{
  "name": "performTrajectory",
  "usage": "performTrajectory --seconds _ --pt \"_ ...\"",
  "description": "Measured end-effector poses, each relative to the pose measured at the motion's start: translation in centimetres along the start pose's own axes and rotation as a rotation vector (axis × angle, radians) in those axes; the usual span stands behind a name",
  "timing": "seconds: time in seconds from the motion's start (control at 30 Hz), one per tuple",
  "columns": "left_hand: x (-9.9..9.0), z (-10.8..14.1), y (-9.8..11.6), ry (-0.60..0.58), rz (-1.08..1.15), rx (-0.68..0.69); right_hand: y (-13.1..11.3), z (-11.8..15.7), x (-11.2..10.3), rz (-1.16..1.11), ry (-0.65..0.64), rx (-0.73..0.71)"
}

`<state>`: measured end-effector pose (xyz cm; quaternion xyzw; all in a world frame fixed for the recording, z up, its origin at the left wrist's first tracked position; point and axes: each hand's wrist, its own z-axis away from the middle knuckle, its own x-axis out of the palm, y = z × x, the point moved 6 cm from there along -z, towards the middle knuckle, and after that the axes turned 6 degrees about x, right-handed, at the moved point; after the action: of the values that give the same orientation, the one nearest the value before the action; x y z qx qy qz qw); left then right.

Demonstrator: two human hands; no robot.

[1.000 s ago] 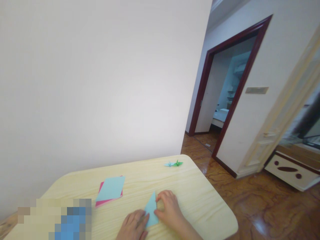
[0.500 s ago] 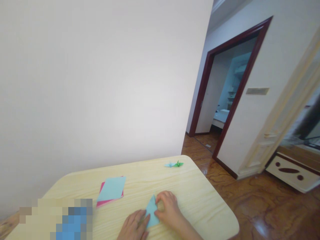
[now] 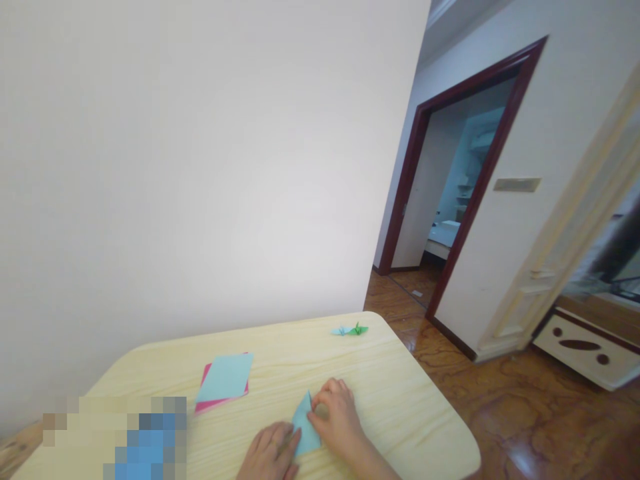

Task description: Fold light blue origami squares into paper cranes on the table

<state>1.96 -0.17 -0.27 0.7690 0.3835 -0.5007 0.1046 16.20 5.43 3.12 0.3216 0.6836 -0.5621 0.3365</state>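
While pinned against the pale wood-grain table (image 3: 400,383), a light blue folded paper (image 3: 306,427), narrow and pointed toward the far edge, lying between both hands and touching each. Left hand (image 3: 267,453) open, fingers laid together along the paper's lower left side, pressing rather than grasping, apparently to stop any slide across the smooth top. Right hand (image 3: 337,417) curled and closed down on the paper's right edge, thumb (image 3: 323,411) bent inward, a pinch that seems meant to hold a fold in place, though the exact grip stays partly hidden behind the knuckles. Just beyond the left hand, toward the far side, a light blue sheet (image 3: 225,377) resting on a pink sheet (image 3: 204,390), slightly skewed, seemingly parked within reach yet clear of both hands. Far beyond the right hand, near the table's far edge, two tiny paper cranes (image 3: 350,329), one pale blue, one green, touching each other, well apart from the hands. Left of the left hand, a pixelated patch (image 3: 115,437) hiding whatever lies there.
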Motion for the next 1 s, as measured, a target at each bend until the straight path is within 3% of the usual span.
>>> performTrajectory --seconds 0.2,0.33,0.6,0.83,1.0 --pt "0.1 -0.2 0.0 -0.008 0.038 -0.033 -0.7 1.7 0.2 -0.015 -0.027 -0.082" --pt "0.6 0.0 0.1 -0.032 0.093 -0.062 -1.1 2.3 0.6 0.039 -0.051 -0.049" --pt "0.7 1.2 0.6 -0.016 0.045 0.008 -2.0 2.5 1.4 0.083 -0.096 -0.093" --pt "-0.7 0.8 0.7 0.019 0.003 -0.014 -1.3 2.0 1.9 0.127 -0.137 -0.038" --pt "-1.8 0.2 1.0 0.041 -0.045 0.051 -1.5 2.1 1.2 0.144 -0.15 -0.109"
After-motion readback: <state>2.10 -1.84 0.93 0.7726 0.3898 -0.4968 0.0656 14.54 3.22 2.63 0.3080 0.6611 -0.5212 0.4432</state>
